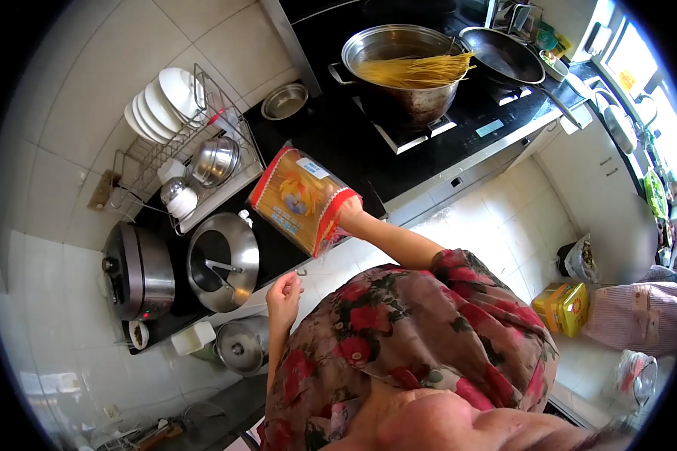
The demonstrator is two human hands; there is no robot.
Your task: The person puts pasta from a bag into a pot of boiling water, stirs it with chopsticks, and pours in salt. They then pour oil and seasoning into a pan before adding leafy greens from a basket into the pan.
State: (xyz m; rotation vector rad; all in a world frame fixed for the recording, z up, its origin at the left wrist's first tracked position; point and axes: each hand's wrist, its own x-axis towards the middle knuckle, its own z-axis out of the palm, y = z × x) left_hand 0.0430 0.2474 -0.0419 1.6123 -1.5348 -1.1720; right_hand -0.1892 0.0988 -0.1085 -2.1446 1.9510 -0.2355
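My right hand [345, 213] grips the red-trimmed end of a clear bag of spaghetti [289, 197], partly hidden by the bag's edge. The bag is tilted over the black counter's front edge and has a white label. Below and left of it, my left hand [283, 298] is loosely curled with fingers together, and I see nothing in it. A small metal handle [301, 271] is close to its fingertips. On the stove, a large steel pot [421, 103] has a bundle of dry spaghetti [414, 71] resting in it, its ends sticking out past the rim.
Right of the pot is a black frying pan [500, 56]. A small steel bowl [284, 101] stands left of the stove, beside a dish rack [226, 177] with plates. Nearer are a wok [246, 282] and a rice cooker [149, 270]. A yellow tin [572, 308] is on the floor.
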